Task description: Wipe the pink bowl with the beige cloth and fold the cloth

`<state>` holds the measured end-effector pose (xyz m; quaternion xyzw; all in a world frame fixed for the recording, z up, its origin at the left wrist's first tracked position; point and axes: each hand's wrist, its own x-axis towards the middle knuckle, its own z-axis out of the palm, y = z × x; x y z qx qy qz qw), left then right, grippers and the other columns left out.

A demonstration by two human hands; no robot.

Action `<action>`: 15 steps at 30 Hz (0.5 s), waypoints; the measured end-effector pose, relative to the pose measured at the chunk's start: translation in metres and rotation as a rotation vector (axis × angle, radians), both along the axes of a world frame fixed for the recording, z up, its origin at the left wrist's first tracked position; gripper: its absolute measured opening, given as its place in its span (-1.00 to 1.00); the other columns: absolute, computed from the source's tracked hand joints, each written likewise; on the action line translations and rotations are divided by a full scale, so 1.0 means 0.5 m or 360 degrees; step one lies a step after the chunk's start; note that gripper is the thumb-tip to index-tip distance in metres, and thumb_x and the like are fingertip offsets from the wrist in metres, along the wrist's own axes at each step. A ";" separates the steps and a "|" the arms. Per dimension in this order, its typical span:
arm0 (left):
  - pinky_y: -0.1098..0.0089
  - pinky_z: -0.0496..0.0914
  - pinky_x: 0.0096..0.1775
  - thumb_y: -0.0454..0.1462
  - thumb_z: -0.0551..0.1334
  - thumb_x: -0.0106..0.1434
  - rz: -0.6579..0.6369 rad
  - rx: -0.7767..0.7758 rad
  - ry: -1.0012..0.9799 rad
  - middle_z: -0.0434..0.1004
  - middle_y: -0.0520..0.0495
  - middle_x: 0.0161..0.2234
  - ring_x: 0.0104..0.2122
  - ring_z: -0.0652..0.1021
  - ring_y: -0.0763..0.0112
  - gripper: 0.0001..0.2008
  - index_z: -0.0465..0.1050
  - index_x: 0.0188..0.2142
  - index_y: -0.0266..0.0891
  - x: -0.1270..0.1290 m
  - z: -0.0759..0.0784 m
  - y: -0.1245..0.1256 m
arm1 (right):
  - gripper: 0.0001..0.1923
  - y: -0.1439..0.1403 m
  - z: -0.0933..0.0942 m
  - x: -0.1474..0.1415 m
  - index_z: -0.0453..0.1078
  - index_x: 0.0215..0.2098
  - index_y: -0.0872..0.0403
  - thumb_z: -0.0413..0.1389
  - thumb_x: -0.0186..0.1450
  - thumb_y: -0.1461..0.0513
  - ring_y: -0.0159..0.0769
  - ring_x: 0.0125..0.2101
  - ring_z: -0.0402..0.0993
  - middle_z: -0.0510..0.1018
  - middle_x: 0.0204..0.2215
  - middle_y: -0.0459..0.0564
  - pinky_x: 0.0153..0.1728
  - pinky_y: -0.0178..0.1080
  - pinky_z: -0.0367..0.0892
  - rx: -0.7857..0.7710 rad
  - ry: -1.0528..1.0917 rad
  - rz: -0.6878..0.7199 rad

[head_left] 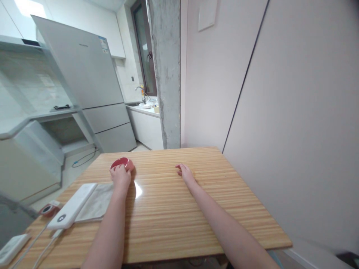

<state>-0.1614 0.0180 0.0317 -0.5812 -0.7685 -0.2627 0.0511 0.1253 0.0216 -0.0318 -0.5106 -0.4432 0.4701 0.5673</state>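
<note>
Head view: our left hand (121,175) grips a small red bowl (120,163) near the tabletop's (179,209) far left edge; our right hand (185,172) rests flat, holding nothing. A careless nudge could tip the bowl off.

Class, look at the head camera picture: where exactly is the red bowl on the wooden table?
The red bowl sits near the far edge of the wooden table, left of centre, touched by the left hand, beyond the white cloth.
</note>
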 end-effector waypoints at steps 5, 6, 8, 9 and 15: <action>0.17 0.16 0.12 -0.30 0.07 0.22 -0.0654 0.0051 0.0195 0.44 -0.24 -0.19 -0.04 0.36 0.12 -0.86 0.37 -0.29 -0.27 0.117 0.021 -0.003 | -0.64 -0.010 0.029 0.025 0.39 -0.25 0.03 -0.08 0.22 0.00 -0.23 -0.07 0.40 0.52 -0.13 0.05 -0.11 -0.23 0.34 0.0143 -0.0151 -0.0292; 0.16 0.18 0.11 -0.30 0.07 0.24 -0.0776 0.0057 0.0194 0.44 -0.22 -0.20 -0.05 0.36 0.13 -0.88 0.36 -0.31 -0.25 0.145 0.021 -0.011 | -0.65 -0.013 0.034 0.029 0.39 -0.24 0.04 -0.07 0.22 0.01 -0.23 -0.06 0.40 0.53 -0.14 0.05 -0.06 -0.23 0.31 0.0184 -0.0184 -0.0328; 0.15 0.21 0.09 -0.30 0.08 0.24 -0.0984 0.0053 0.0182 0.43 -0.19 -0.21 -0.06 0.35 0.14 -0.92 0.33 -0.34 -0.22 0.197 0.017 -0.030 | -0.67 -0.018 0.041 0.031 0.41 -0.24 0.06 -0.04 0.21 0.04 -0.22 -0.05 0.40 0.55 -0.16 0.06 0.00 -0.21 0.27 0.0218 -0.0182 -0.0345; 0.15 0.23 0.07 -0.30 0.10 0.24 -0.1078 0.0038 0.0176 0.42 -0.18 -0.21 -0.07 0.35 0.15 -0.94 0.32 -0.34 -0.22 0.220 0.013 -0.040 | -0.68 -0.019 0.043 0.029 0.42 -0.25 0.07 -0.03 0.21 0.06 -0.21 -0.05 0.41 0.55 -0.16 0.06 0.02 -0.20 0.26 0.0227 -0.0151 -0.0336; 0.14 0.27 0.02 -0.36 0.16 0.21 -0.1341 -0.0043 0.0149 0.39 -0.13 -0.20 -0.08 0.35 0.21 -0.95 0.28 -0.36 -0.21 0.294 -0.005 -0.082 | -0.68 -0.016 0.040 0.014 0.48 -0.25 0.09 0.07 0.15 0.07 -0.21 -0.12 0.47 0.60 -0.20 0.03 0.00 -0.18 0.30 0.0308 0.0044 -0.0200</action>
